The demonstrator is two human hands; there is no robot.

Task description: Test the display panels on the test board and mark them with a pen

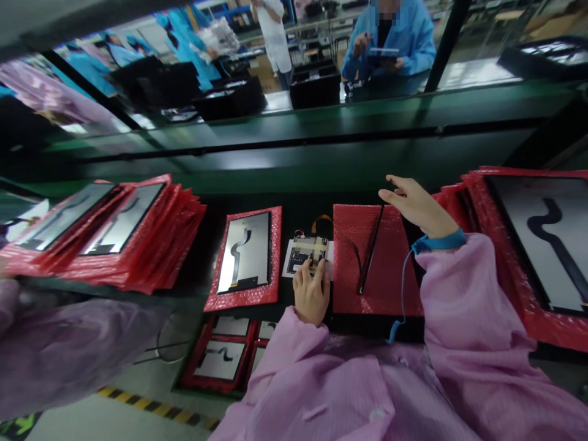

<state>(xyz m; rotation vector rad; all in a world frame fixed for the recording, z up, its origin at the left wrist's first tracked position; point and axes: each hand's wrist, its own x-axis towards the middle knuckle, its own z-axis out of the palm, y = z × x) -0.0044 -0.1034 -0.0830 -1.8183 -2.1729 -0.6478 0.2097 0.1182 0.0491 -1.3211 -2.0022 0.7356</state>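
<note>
Head view | silver rectangular panel [253, 257] on red bubble-wrap [275, 245] | left hand [312, 299], fingers parted, touching black taped circuit board [301, 248] mid-bench | slim black strip [372, 248] | right hand [418, 207] raised near strip's top, thumb and forefinger apart | possible strain on orange ribbon cable [321, 217] from board slipping | dark bench [298, 209]; blue-coated workers [419, 37] beyond

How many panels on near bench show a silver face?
4: two panels atop left piles, one panel left of left hand, one panel atop right pile. More may be hidden.

Dark workbench [197, 266], red bubble-wrap stacks [177, 245], single sleeves [395, 282], circuit board [297, 260]
</note>
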